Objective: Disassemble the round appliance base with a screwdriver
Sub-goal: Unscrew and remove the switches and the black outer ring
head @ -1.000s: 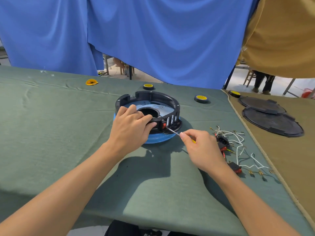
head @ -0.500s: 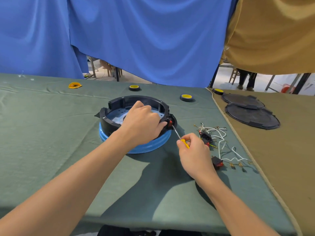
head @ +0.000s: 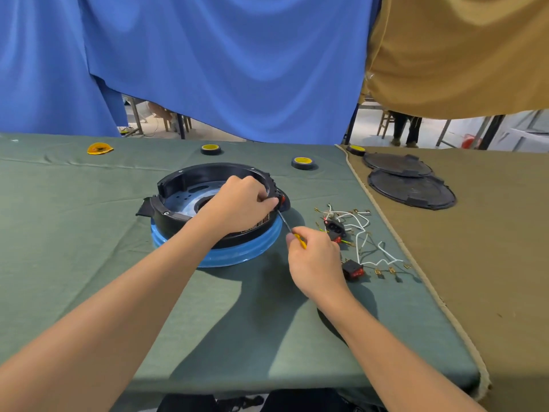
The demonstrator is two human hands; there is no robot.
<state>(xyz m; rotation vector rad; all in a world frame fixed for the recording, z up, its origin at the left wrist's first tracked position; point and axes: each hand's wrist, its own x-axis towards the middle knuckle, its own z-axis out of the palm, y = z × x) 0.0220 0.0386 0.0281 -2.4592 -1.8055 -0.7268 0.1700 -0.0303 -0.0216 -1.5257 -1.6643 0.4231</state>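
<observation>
The round appliance base [head: 190, 200], a black ring on a blue rim, sits on the green cloth at the middle of the table. My left hand [head: 237, 203] grips its right rim, fingers curled over the edge beside a red switch [head: 282, 199]. My right hand [head: 315, 260] pinches a thin screwdriver [head: 292, 231] with a yellow handle. Its metal tip points up and left into the base's side, just below the left fingers.
Loose white wires [head: 368, 239], a black socket [head: 335, 226] and a red rocker switch [head: 353, 270] lie right of my right hand. Two black round covers [head: 410, 188] rest on the brown cloth. Tape rolls [head: 303, 162] and a yellow piece [head: 99, 148] lie at the back.
The base has turned on the table, bringing its red switch from the front to the right side. My left hand shifted along the rim with it, and the screwdriver followed.
</observation>
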